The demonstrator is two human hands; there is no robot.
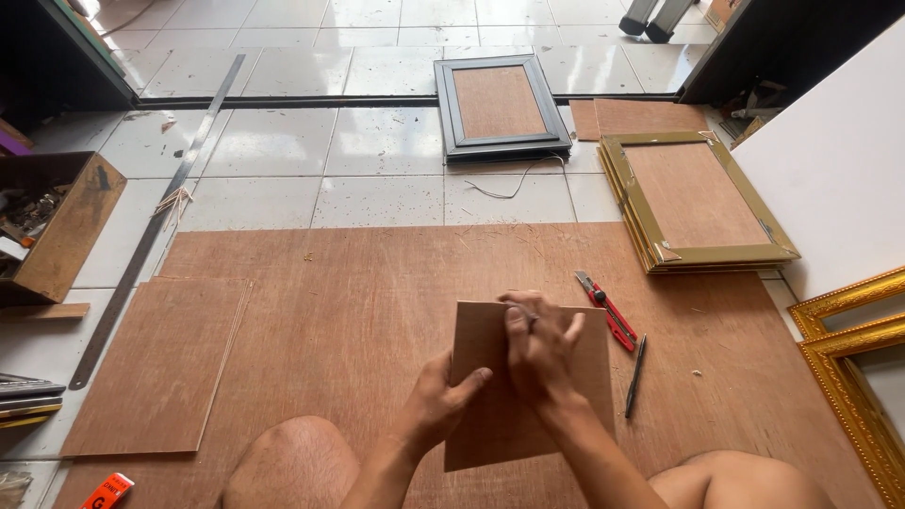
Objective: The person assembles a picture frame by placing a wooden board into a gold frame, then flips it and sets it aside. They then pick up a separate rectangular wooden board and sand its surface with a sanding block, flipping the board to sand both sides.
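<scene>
A small brown hardboard panel [490, 424] lies on a large plywood sheet [377, 302] on the floor, between my knees. My left hand [438, 401] grips the panel's left edge, thumb on top. My right hand [539, 344] presses down on the panel's upper part, fingers curled; whether it holds anything small is hidden. A red utility knife [606, 309] and a dark pen [635, 375] lie just right of the panel.
A stack of hardboard pieces [160, 363] lies at left, a long steel ruler [156, 221] beside it. A dark frame [500, 106] lies ahead, a gold-edged frame stack [698, 203] at right, ornate gold frames [853, 368] far right, a wooden box [57, 221] left.
</scene>
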